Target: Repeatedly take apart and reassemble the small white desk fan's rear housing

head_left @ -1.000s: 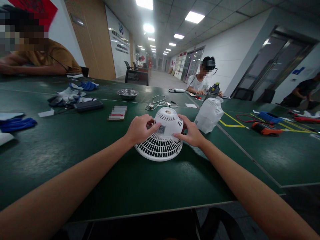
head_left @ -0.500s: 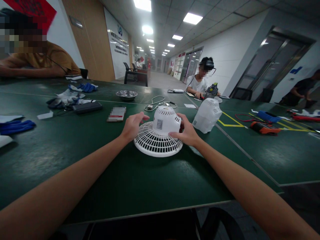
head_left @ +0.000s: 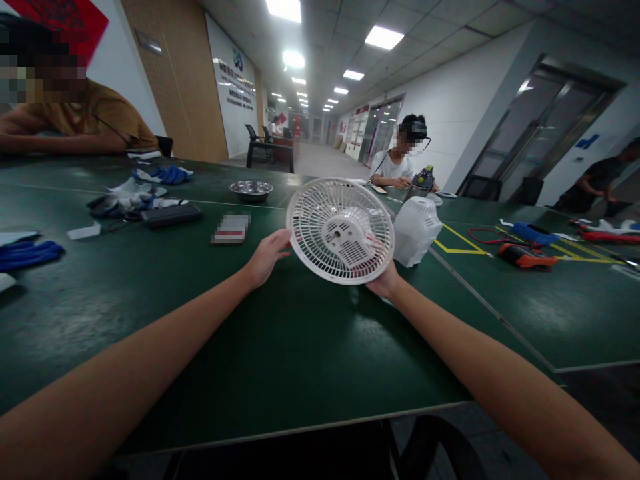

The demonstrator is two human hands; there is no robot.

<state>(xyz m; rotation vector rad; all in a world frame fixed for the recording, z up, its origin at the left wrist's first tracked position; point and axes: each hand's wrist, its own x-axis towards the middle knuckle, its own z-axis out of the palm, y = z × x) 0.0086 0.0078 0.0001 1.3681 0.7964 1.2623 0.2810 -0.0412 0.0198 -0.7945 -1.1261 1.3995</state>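
A white fan's rear grille with its motor housing (head_left: 342,231) is raised off the green table, its round open side turned toward me. A bare shaft stands at its middle, with slotted vents beside it. My right hand (head_left: 384,277) grips it from behind at the lower right; the fingers show partly through the slats. At the left rim is my left hand (head_left: 271,256), fingers stretched out and thumb apart; whether the fingertips touch the rim I cannot tell. Just right of the grille stands a white translucent plastic housing (head_left: 417,230).
A metal bowl (head_left: 251,191) and a small box (head_left: 231,229) lie beyond my left hand. Further left are a black case (head_left: 171,215) and blue gloves (head_left: 31,255). An orange meter (head_left: 527,256) rests at right. Across the table sits a person (head_left: 399,163); another person (head_left: 100,120) leans at the left.
The fan grille has been lifted from the table and flipped, so its hollow side now faces me. My right hand has moved behind it. My left hand stays near the left rim.
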